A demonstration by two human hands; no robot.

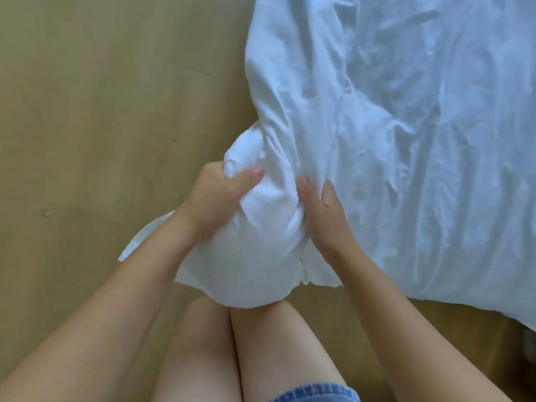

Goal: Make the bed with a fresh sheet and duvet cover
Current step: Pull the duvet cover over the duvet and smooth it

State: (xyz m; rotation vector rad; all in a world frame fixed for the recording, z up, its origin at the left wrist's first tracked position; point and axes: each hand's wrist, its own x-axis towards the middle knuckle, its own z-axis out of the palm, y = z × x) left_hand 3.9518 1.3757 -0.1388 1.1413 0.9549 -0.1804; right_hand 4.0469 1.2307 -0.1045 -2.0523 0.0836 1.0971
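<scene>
A white duvet in its cover [391,117] lies crumpled over the bed, filling the right and upper part of the view. Its near corner [255,239] is bunched into a thick wad above my knees. My left hand [214,198] grips this wad from the left, thumb pressed over the top. On the wad's right side, my right hand [324,213] holds the cloth, with its fingertips sunk in a fold. A loose flap of white fabric [145,236] hangs behind my left forearm.
Tan wooden floor [101,111] covers the left half of the view. My bare legs [240,349] stand at the bottom centre, close to the bed's corner. The duvet's lower edge [464,309] drapes over the bed side at the right.
</scene>
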